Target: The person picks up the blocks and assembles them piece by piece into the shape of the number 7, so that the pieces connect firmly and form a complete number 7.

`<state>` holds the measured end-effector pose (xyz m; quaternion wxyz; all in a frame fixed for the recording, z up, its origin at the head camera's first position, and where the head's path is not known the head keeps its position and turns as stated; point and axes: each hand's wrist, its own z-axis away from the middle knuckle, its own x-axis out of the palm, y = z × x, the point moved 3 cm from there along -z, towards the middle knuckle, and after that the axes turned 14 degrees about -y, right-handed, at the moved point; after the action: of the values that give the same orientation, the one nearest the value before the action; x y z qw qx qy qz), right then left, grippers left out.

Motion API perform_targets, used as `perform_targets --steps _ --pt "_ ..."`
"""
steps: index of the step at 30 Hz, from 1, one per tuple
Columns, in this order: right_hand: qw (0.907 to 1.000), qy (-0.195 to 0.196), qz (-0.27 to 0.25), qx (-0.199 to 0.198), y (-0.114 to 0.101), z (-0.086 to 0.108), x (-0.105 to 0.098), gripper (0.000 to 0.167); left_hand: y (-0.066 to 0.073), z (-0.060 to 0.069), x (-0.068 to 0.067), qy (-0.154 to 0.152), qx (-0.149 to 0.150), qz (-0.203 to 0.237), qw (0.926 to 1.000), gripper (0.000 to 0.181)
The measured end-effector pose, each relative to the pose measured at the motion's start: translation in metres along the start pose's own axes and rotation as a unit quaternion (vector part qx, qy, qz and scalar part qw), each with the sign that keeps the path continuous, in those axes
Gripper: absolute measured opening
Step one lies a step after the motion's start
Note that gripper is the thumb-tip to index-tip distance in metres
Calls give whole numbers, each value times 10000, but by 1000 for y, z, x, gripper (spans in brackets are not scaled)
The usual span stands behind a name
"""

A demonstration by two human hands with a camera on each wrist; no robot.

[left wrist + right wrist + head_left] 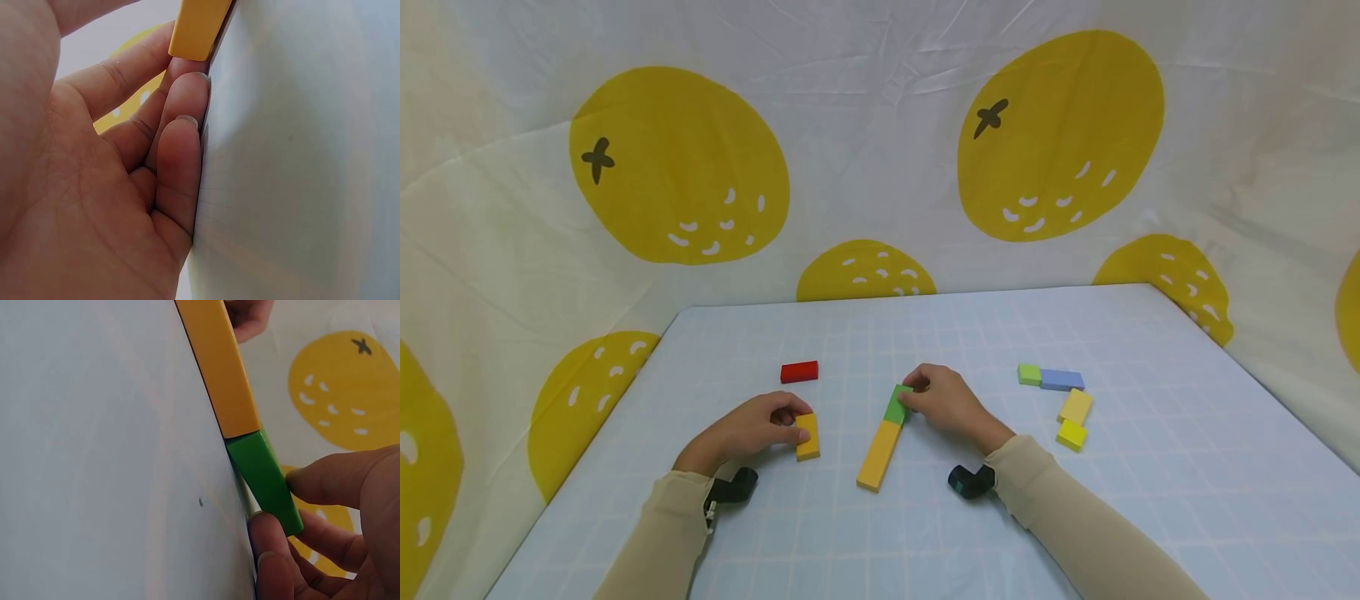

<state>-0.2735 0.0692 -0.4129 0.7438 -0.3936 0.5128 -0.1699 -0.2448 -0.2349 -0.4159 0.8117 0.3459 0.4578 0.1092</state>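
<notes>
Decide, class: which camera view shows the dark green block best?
Right wrist: the dark green block appears largest there, at the end of the long orange block. The head view shows it smaller, from above; the left wrist view doesn't show it.

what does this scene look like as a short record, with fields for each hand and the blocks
left hand: pinches short orange block
right hand: pinches green block
middle: green block's end meets long orange block
beyond left hand: red block
right of right hand: light green block, blue block, pale yellow block, bright yellow block
table: pale, gridded top
</notes>
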Motion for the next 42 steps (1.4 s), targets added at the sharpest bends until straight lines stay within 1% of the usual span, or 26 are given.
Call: perform_targets --steps 8,11,18,29,39,42 --pt "10000 6 7 -10 1 -1 1 22 1 1 0 4 -64 -13 10000 36" --pt "10000 -4 43 8 1 -1 0 22 2 1 0 12 -46 -5 10000 35" --pt "10000 6 69 20 -1 0 -1 21 4 3 0 -30 116 -51 9999 35" --pt "10000 16 5 47 -1 0 -1 22 4 3 -1 -14 176 -65 9998 35" --pt "10000 37 -69 -13 -1 1 0 21 4 3 0 -22 103 -51 9999 36" --pt "10000 24 -87 -34 0 0 0 20 4 2 1 4 1 -12 10000 34"
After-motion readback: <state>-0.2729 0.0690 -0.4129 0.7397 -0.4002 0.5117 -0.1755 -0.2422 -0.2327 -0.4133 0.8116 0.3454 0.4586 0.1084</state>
